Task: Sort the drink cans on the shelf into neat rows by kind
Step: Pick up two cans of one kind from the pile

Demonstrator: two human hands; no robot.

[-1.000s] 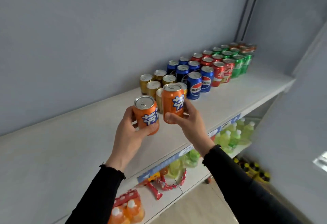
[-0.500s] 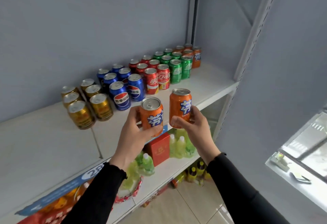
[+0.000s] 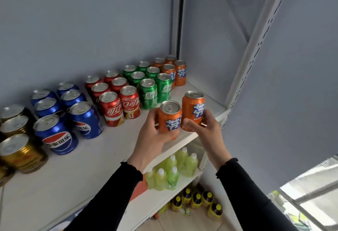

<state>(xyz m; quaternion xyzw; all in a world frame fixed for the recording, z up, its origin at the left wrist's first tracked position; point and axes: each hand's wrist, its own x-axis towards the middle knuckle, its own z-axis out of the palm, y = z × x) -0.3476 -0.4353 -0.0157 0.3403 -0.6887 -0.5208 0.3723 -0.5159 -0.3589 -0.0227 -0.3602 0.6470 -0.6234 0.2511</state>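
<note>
while both black sleeves (image 3: 252,190) reach up from the near edge, each hand holds one orange can above the front right part of the white shelf (image 3: 76,172): the left hand (image 3: 152,135) has its fingers and thumb curled round the left orange can (image 3: 169,119), whose silver top tilts toward the camera, and the right hand (image 3: 206,126) grips the right orange can (image 3: 193,110) from its right side, with the thumb across the lower front. the two held cans are just beside each other, perhaps touching; i cannot tell which. whether either base touches the shelf is hidden by the hands. below the shelf edge, on a lower shelf, stand pale green bottles (image 3: 172,168), and lower still dark bottles with yellow caps (image 3: 197,199). on the upper shelf, cans stand in double rows running from near to far, grouped by colour. at the near left are gold cans (image 3: 20,154), then to their right blue cans (image 3: 56,135), then red cans (image 3: 111,110), then green cans (image 3: 148,93). farthest right and far back, against the corner, stands a small group of orange cans on the shelf (image 3: 173,71), just beside the green ones and well apart from the two held cans. a grey wall (image 3: 82,29) rises behind the rows, and a white perforated upright (image 3: 256,48) runs up at the right
</note>
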